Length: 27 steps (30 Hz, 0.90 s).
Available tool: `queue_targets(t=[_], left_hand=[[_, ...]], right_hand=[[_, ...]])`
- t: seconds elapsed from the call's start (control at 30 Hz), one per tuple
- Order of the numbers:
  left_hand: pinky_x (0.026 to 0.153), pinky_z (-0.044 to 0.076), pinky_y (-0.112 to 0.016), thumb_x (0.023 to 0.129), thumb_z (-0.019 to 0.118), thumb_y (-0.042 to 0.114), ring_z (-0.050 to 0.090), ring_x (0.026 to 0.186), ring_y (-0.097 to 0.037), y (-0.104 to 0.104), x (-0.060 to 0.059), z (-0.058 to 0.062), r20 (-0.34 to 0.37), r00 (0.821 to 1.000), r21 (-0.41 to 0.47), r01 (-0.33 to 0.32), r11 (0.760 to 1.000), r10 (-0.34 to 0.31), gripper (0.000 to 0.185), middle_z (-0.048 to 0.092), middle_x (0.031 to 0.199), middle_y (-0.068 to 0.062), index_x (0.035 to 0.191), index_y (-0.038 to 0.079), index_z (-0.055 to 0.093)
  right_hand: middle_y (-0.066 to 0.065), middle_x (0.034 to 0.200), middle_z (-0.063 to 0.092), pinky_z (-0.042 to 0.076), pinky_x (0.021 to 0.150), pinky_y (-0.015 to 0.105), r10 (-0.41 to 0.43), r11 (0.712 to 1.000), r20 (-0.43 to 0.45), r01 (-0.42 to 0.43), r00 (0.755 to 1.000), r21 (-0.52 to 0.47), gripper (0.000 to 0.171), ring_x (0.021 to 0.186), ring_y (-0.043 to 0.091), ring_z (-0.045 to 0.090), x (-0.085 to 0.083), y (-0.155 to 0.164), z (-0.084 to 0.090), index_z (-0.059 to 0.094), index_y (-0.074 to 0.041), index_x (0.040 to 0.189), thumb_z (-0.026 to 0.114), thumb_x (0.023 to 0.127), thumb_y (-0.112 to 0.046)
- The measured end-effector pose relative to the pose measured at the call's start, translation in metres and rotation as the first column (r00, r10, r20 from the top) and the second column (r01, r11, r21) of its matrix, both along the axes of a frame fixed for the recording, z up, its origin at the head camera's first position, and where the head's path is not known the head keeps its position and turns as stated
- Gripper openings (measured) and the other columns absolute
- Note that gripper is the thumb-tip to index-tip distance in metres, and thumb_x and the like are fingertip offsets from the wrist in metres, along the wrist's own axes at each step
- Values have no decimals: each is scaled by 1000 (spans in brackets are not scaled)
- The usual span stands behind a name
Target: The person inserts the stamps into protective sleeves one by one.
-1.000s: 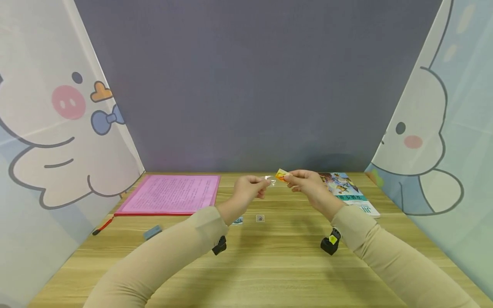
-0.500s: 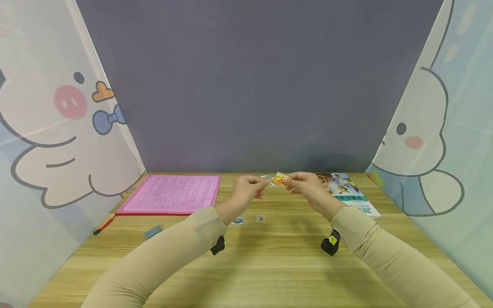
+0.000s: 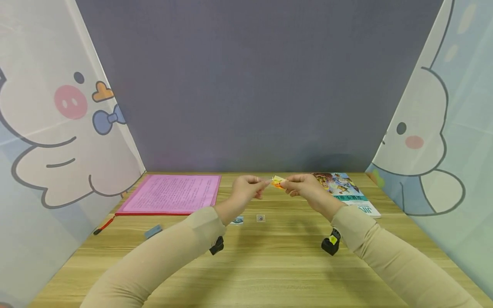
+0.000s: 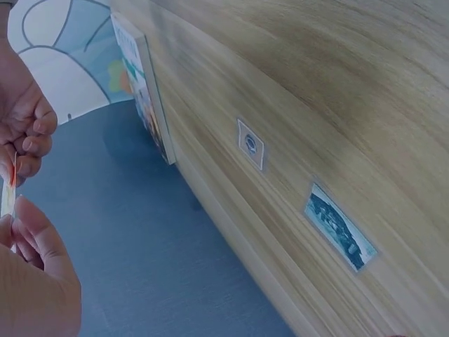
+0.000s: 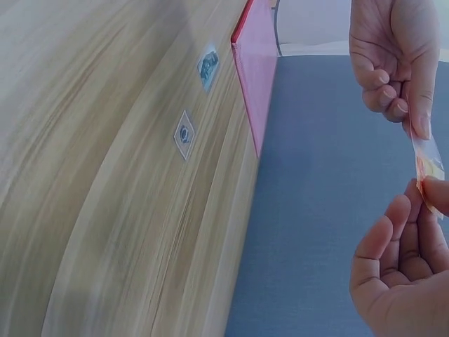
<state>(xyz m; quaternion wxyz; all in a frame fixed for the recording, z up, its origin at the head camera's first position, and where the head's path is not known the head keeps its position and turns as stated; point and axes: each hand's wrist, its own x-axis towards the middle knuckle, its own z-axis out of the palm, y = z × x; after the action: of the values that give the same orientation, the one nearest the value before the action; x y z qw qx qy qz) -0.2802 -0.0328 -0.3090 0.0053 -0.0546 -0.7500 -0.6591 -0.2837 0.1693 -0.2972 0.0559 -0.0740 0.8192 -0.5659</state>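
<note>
Both hands are raised above the middle of the wooden table (image 3: 269, 265), meeting fingertip to fingertip. My left hand (image 3: 248, 189) pinches a small clear plastic sleeve (image 5: 423, 149) at its edge. My right hand (image 3: 304, 187) pinches a small orange and yellow sticker (image 3: 277, 182) that sits at the sleeve's mouth; how far it is inside the sleeve cannot be told. In the left wrist view the sticker (image 4: 10, 188) shows edge-on between the fingers.
Two small sleeved stickers lie on the table below the hands: a blue one (image 3: 237, 220) and a square one (image 3: 260, 218). A pink sheet in a red-edged folder (image 3: 171, 193) lies far left, an illustrated book (image 3: 344, 190) far right. A red pen (image 3: 103, 226) and grey eraser (image 3: 152, 232) lie near the left edge.
The right hand has moved left with the orange sticker, closing the gap to the left hand's clear sleeve. The fingertips now meet.
</note>
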Motion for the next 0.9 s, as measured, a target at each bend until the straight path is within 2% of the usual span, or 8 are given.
queue_targets(t=[0.23,0.47,0.73,0.9], left_hand=[[60,59,-22,87,74,20,56,62,-10,-3,1,3,-18,999,-56,30,998,-31,21,63,79,-2,94,0,72],[60,59,-22,86,75,22,54,58,-8,-5,1,5,-19,999,-86,28,996,-30,23,69,90,-5,95,1,73],[60,59,-24,87,74,24,54,58,-9,-5,1,6,-42,998,-153,35,988,-42,21,70,86,-5,92,3,74],[62,60,-25,88,74,22,55,61,-10,-5,1,6,-41,997,-178,57,982,-65,18,71,93,-5,91,4,75]], right_hand=[[-2,85,65,56,75,27,59,998,16,-60,998,36,33,83,17,61,-1,1,5,65,4,112,67,93,-23],[1,94,66,56,76,29,84,994,29,-86,996,69,31,85,17,59,-2,-1,11,67,1,112,66,93,-24],[5,93,65,55,73,28,116,987,10,-117,993,106,35,85,19,59,-2,1,15,65,4,114,67,93,-24],[7,96,65,54,75,31,136,983,11,-136,991,126,34,86,19,58,-2,1,16,65,2,113,67,93,-25]])
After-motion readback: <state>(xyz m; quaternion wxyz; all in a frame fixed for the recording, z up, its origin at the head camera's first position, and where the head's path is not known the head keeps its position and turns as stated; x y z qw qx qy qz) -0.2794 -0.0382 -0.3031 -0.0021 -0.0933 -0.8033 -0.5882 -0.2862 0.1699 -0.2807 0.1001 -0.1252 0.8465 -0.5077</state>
